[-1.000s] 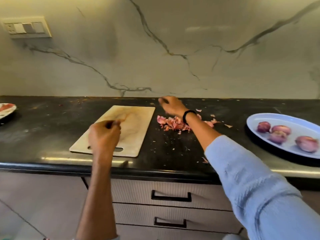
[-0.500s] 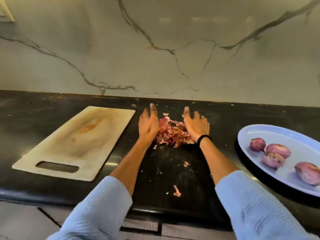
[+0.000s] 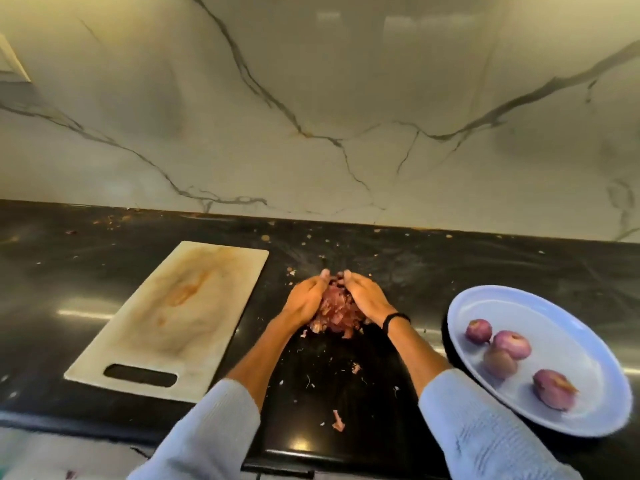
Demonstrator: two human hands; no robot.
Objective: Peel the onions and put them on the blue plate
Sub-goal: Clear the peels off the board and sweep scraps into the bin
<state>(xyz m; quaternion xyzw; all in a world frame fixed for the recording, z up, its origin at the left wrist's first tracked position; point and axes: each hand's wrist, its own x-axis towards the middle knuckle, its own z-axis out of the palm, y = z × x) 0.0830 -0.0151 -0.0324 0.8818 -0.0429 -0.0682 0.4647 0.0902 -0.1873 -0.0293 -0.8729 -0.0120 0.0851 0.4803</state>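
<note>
Looks pretty much done on the peeling side. Counting four peeled onions (image 3: 512, 344) already on the blue plate (image 3: 485, 297), over at the right end of the counter (image 3: 450, 265) near its front edge. Can't spot a single unpeeled one anywhere in view, so guessing the main job is finished.

Down to cleanup now, by the look of it. Seeing the left hand (image 3: 304, 301) and right hand (image 3: 369, 299) cupped around the pile of skins (image 3: 334, 311) mid-counter, just right of the cutting board (image 3: 180, 313). Gripping it from both sides, fingers curled in and fingertips nearly meeting at the far end. Can't tell whether the pile is lifted or only squeezed together on the surface.

Leaves a few stray scraps (image 3: 337, 420) closer to the front edge, plus some crumbs along the back edge by the wall. Probably calls for a second sweep to get those, then binning the lot.
</note>
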